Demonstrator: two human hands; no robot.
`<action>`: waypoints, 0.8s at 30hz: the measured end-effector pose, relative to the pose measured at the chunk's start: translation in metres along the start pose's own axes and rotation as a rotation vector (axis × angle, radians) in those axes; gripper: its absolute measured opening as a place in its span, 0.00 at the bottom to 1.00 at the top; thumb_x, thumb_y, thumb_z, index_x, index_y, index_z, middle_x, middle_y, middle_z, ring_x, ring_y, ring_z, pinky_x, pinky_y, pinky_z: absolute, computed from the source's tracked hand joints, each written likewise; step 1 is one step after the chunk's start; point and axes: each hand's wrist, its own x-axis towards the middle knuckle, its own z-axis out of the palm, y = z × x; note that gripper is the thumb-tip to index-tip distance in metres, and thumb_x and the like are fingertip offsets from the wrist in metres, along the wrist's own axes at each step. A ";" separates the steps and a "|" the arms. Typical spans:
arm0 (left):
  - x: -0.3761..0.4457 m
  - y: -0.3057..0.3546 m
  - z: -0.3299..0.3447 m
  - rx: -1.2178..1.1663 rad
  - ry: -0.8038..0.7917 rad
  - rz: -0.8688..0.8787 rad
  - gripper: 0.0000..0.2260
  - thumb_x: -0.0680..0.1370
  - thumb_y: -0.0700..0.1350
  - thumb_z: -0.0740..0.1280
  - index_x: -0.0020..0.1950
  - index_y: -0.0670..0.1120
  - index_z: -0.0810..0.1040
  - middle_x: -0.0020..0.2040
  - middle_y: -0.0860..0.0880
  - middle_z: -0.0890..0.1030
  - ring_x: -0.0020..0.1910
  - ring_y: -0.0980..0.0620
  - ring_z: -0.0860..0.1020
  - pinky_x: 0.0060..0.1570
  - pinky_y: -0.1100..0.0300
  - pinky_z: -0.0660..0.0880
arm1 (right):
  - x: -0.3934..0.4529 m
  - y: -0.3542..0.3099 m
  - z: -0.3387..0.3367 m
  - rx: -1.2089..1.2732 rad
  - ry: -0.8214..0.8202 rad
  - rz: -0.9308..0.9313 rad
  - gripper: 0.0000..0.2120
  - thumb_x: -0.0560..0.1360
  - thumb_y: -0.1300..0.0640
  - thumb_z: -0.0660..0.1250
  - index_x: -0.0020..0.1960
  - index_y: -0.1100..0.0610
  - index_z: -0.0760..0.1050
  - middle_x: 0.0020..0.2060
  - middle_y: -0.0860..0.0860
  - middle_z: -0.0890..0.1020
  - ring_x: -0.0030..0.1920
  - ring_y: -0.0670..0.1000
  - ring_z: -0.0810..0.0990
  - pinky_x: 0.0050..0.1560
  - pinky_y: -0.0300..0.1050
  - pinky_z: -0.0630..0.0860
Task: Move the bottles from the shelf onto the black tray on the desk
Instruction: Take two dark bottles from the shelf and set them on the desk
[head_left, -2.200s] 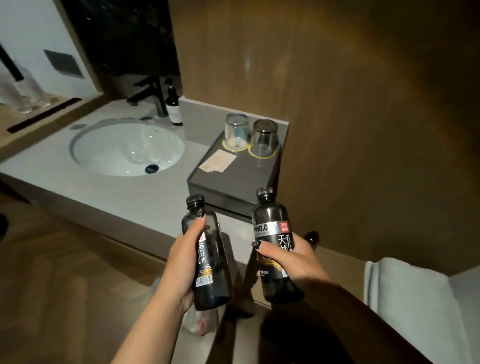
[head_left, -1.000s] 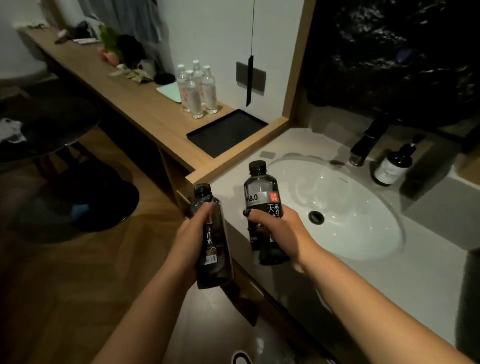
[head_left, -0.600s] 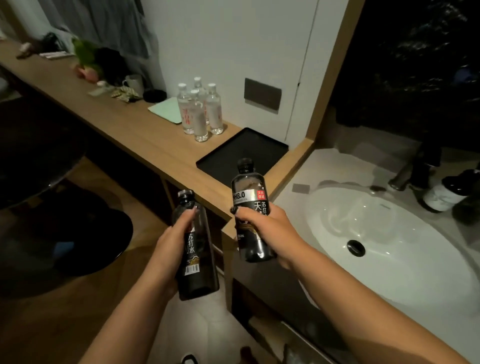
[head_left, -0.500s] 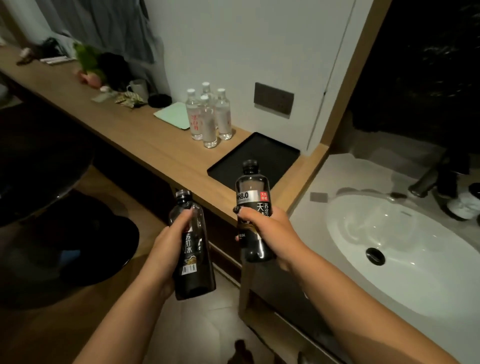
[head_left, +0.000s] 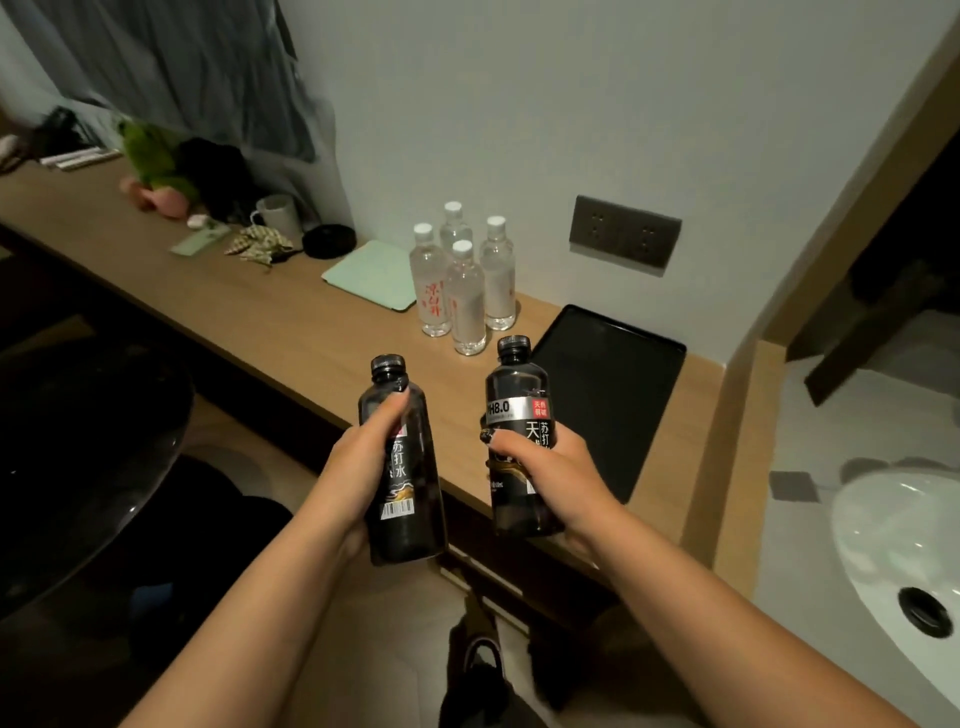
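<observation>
My left hand (head_left: 358, 467) grips a dark soda-water bottle (head_left: 410, 514) upright, held in the air just off the desk's front edge. My right hand (head_left: 550, 473) grips a second dark bottle (head_left: 517, 395) with a silver "PH8.0" band, upright above the desk edge. The black tray (head_left: 618, 384) lies flat on the wooden desk (head_left: 260, 317), just beyond and right of the right bottle, with nothing on it.
Several clear water bottles (head_left: 465, 291) stand on the desk left of the tray. A pale green pad (head_left: 371, 273), a mug (head_left: 278, 218) and small clutter lie further left. A white sink (head_left: 898, 561) sits at the right. A wall socket (head_left: 623, 231) is above the tray.
The view has swung from the sink side to the desk. Both hands with their bottles have come closer to the black tray, which now lies just past the right bottle.
</observation>
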 end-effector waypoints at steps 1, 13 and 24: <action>0.016 0.008 0.000 0.007 -0.006 -0.009 0.26 0.71 0.61 0.68 0.58 0.41 0.77 0.42 0.42 0.81 0.39 0.44 0.81 0.41 0.53 0.78 | 0.016 -0.005 0.004 0.001 0.003 0.005 0.12 0.68 0.54 0.72 0.51 0.51 0.76 0.49 0.57 0.83 0.49 0.56 0.82 0.52 0.54 0.80; 0.175 0.077 -0.006 0.190 -0.026 0.120 0.15 0.72 0.61 0.68 0.51 0.52 0.80 0.46 0.50 0.85 0.48 0.49 0.83 0.54 0.50 0.76 | 0.155 -0.046 0.037 -0.067 0.192 0.024 0.18 0.64 0.55 0.76 0.51 0.49 0.76 0.46 0.50 0.83 0.47 0.50 0.82 0.52 0.51 0.80; 0.296 0.109 -0.036 0.791 -0.215 0.325 0.24 0.69 0.51 0.75 0.61 0.49 0.70 0.52 0.55 0.76 0.51 0.57 0.74 0.51 0.60 0.71 | 0.241 -0.031 0.086 -0.232 0.415 0.170 0.21 0.63 0.61 0.78 0.51 0.51 0.74 0.44 0.44 0.80 0.44 0.42 0.80 0.42 0.31 0.72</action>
